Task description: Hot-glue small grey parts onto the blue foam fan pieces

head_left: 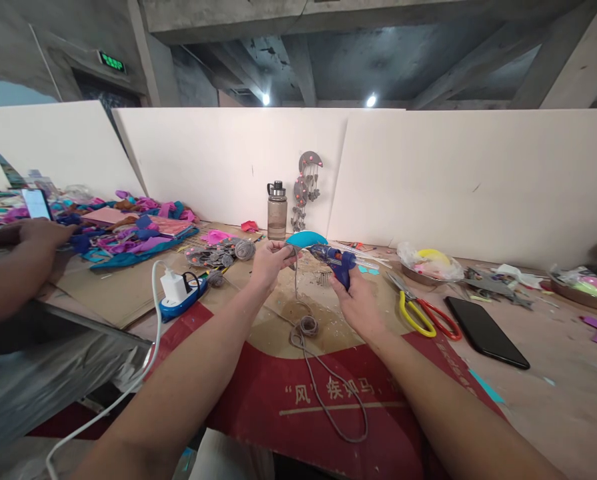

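Observation:
My right hand (359,307) is wrapped round the grip of a blue hot glue gun (342,263), its nozzle pointing left. In front of the nozzle, my left hand (269,267) pinches the end of a grey cord (297,283), perhaps with a small grey piece whose shape is mostly covered by the fingers. From there the cord hangs down to a small coil (309,326) on the cardboard, and a long loop trails over the red print towards me. Just behind both hands lies a turquoise curved piece (307,239).
Yellow-and-red-handled scissors (418,313) and a black phone (487,331) lie to the right. A bottle (277,212) stands at the back near a hanging grey moon ornament (310,161). On the left are a power strip (183,299), coloured scraps (138,233) and another person's hand (45,233).

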Demonstrator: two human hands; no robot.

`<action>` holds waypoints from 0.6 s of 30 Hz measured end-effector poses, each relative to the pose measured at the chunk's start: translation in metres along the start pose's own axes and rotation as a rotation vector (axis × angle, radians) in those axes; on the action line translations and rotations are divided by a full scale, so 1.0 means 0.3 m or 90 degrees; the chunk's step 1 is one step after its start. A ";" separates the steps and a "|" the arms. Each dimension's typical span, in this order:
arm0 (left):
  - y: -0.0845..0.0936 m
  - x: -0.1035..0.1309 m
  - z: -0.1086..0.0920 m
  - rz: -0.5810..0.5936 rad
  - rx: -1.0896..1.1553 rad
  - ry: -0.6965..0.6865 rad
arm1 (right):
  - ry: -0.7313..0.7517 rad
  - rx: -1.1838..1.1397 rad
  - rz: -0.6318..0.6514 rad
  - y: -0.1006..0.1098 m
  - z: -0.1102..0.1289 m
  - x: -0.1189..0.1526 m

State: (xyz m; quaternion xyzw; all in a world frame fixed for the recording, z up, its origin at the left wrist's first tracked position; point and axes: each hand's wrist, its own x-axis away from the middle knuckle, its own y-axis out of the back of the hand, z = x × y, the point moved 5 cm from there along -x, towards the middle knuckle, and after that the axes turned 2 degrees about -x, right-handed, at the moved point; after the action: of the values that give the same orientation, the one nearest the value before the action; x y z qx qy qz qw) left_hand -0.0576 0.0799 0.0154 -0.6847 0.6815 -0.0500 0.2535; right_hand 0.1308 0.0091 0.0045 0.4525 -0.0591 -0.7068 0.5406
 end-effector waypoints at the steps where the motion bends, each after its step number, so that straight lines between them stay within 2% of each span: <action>1: 0.002 -0.001 0.000 -0.001 0.000 -0.001 | -0.010 0.003 -0.005 0.004 0.000 0.000; 6: 0.010 -0.008 0.003 -0.015 0.005 -0.003 | -0.078 -0.068 -0.032 0.004 -0.042 -0.015; 9: 0.006 -0.005 0.004 -0.020 -0.006 -0.004 | -0.186 -0.207 0.030 -0.037 -0.124 -0.035; 11: -0.002 0.000 0.007 -0.010 -0.021 -0.002 | -0.243 -0.225 0.084 -0.062 -0.181 -0.045; 14: -0.015 0.009 0.014 0.008 -0.041 -0.003 | -0.194 -0.038 0.051 -0.039 -0.230 -0.057; 16: -0.021 0.013 0.020 0.016 -0.051 -0.005 | -0.126 0.117 -0.023 -0.001 -0.228 -0.056; 18: -0.026 0.014 0.029 0.022 -0.068 -0.008 | -0.091 0.196 -0.083 0.031 -0.202 -0.047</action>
State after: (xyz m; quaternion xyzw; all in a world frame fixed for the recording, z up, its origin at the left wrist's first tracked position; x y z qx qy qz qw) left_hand -0.0467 0.0778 0.0098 -0.6859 0.6932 -0.0047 0.2215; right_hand 0.1800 0.0414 -0.0174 0.4814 -0.1754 -0.7533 0.4123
